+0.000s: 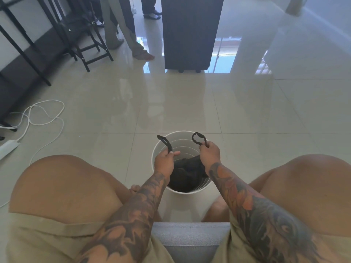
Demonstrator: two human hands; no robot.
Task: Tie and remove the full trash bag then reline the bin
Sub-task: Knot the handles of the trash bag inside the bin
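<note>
The black trash bag [187,172] sits inside the white bin [178,193] on the floor between the knees – left hand [164,161] and right hand [209,154] each grip one bag handle, pulled apart above the rim

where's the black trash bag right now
In the head view, the black trash bag sits inside the white bin between the person's knees, its handles gripped by the left hand and right hand.
</note>
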